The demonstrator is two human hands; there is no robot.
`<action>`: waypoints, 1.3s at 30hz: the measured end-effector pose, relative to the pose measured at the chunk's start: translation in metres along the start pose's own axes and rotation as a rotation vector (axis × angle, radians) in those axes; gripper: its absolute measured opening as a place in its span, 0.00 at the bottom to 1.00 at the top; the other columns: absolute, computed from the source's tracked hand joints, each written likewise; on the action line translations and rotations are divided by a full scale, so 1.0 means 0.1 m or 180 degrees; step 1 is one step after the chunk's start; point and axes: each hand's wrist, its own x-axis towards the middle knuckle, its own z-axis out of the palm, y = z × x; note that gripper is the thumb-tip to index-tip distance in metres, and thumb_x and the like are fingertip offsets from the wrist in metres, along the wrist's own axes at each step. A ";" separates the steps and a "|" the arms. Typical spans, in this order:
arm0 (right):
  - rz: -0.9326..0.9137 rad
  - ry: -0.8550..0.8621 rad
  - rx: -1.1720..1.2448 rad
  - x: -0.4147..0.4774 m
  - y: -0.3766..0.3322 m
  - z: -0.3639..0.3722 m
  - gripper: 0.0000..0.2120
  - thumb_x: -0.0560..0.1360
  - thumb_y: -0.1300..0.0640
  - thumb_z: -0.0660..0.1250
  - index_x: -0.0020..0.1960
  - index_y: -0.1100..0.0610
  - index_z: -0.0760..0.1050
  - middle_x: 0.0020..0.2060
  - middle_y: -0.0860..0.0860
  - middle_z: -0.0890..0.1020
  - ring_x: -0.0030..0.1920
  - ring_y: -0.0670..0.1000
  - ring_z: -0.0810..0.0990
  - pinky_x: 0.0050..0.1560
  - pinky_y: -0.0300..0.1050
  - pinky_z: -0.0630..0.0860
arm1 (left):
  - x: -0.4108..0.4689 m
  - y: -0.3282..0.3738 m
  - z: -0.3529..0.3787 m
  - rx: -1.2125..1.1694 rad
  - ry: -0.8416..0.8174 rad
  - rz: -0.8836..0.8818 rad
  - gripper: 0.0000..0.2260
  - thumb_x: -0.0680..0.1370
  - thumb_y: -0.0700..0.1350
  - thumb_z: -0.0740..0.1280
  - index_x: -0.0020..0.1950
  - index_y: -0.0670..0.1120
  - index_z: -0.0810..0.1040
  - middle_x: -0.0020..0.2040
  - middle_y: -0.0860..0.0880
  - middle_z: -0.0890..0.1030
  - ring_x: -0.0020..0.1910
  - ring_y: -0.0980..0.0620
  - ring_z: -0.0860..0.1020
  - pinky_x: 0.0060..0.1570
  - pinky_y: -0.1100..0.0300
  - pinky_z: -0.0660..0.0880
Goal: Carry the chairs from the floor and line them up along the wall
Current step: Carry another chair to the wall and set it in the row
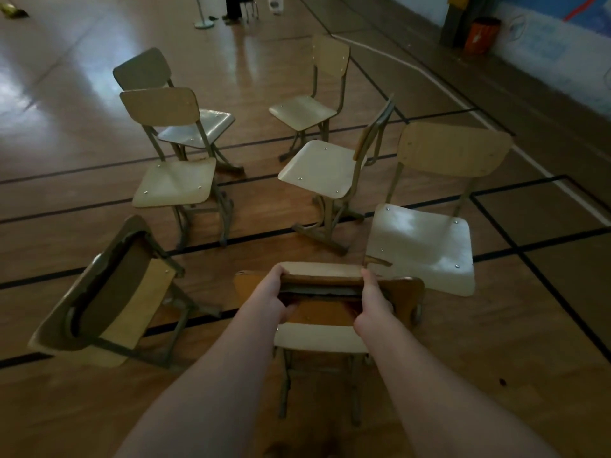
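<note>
Both hands were on one chair: the left hand (276,292) and right hand (373,302) were clamped over the top edge of the backrest of the gripped chair (320,338), a pale plywood seat and back on a drab metal tube frame. The fingers curled over its far side. Its legs showed directly below the forearms. Whether its feet had left the glossy brown wooden floor (463,375) could not be told. Just left of the gripped chair stood the tilted chair (109,292), of the same plywood and tube build, leaning steeply and not upright. Just right of the gripped chair stood the chipped chair (423,239), upright, with its front seat edge looking broken; contact between the two could not be judged. Beyond the gripped chair, ahead and right, was the side-on chair (320,170), and ahead and left was the front-left chair (175,183), both upright plywood. Behind the latter stood the grey chair (198,127), duller in tone. Farthest ahead was the far chair (304,110). Well off to the right of the gripped chair ran the blue-and-white painted wall (545,51), with an orange bin (481,34) at its foot and no chair along the visible stretch. Judgement: the task was at its start. Seven chairs were counted on the open floor, none was seen lined up, and the first carry was in hand. All seven were left to place.
</note>
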 end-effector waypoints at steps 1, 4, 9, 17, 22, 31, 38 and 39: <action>0.0022 -0.0035 -0.0011 -0.01 0.04 -0.05 0.34 0.69 0.43 0.75 0.69 0.56 0.66 0.49 0.57 0.76 0.47 0.58 0.78 0.54 0.54 0.80 | -0.01 -0.03 -0.05 -0.0012 -0.0033 -0.0015 0.16 0.70 0.41 0.74 0.53 0.41 0.73 0.56 0.37 0.73 0.56 0.37 0.75 0.57 0.44 0.77; 0.0068 -0.0120 0.0047 -0.07 0.15 -0.20 0.34 0.69 0.44 0.75 0.69 0.55 0.66 0.51 0.57 0.76 0.49 0.58 0.78 0.52 0.54 0.81 | -0.06 -0.14 -0.21 -0.0019 -0.0103 -0.0048 0.13 0.71 0.40 0.73 0.51 0.41 0.73 0.56 0.37 0.74 0.56 0.37 0.75 0.57 0.44 0.77; 0.0207 -0.0167 0.0018 -0.22 0.31 -0.37 0.32 0.68 0.43 0.76 0.66 0.55 0.69 0.51 0.58 0.77 0.49 0.59 0.80 0.47 0.53 0.82 | -0.16 -0.31 -0.44 0.0101 -0.0090 -0.0130 0.14 0.72 0.40 0.72 0.54 0.41 0.73 0.55 0.36 0.74 0.54 0.36 0.76 0.56 0.43 0.78; 0.0244 -0.0049 0.0131 -0.72 0.64 -0.75 0.24 0.70 0.48 0.74 0.62 0.55 0.73 0.53 0.58 0.79 0.50 0.59 0.80 0.44 0.52 0.82 | -0.51 -0.63 -0.81 0.0477 -0.0008 -0.0232 0.11 0.75 0.39 0.69 0.54 0.40 0.71 0.49 0.38 0.71 0.60 0.39 0.73 0.61 0.45 0.75; -0.0033 0.0029 0.0467 -1.16 0.67 -0.98 0.13 0.75 0.55 0.68 0.57 0.58 0.73 0.52 0.59 0.76 0.50 0.59 0.77 0.43 0.50 0.78 | -0.84 -0.69 -0.77 0.0839 -0.0049 -0.0125 0.15 0.75 0.38 0.69 0.57 0.41 0.68 0.56 0.40 0.69 0.62 0.40 0.71 0.62 0.45 0.73; -0.0422 0.0464 0.0763 -1.60 0.82 -2.02 0.08 0.78 0.55 0.61 0.45 0.60 0.69 0.41 0.58 0.71 0.38 0.57 0.73 0.28 0.48 0.70 | -1.13 -1.52 -0.66 0.1937 -0.0498 -0.0187 0.19 0.73 0.38 0.70 0.62 0.40 0.72 0.57 0.39 0.71 0.63 0.39 0.71 0.62 0.46 0.72; -0.0463 0.0926 0.1475 -1.85 0.80 -2.99 0.10 0.78 0.53 0.63 0.54 0.60 0.70 0.43 0.58 0.72 0.39 0.57 0.73 0.29 0.50 0.70 | -1.40 -2.42 -0.33 0.2525 -0.0790 -0.0411 0.19 0.70 0.39 0.72 0.60 0.42 0.73 0.57 0.41 0.74 0.55 0.38 0.74 0.47 0.43 0.76; -0.0458 0.1026 0.1647 -1.88 0.79 -3.18 0.11 0.78 0.53 0.64 0.54 0.60 0.70 0.43 0.58 0.72 0.40 0.57 0.73 0.30 0.51 0.71 | -1.47 -2.59 -0.25 0.2637 -0.0808 -0.0477 0.20 0.70 0.39 0.73 0.60 0.43 0.74 0.57 0.40 0.75 0.55 0.37 0.75 0.45 0.42 0.76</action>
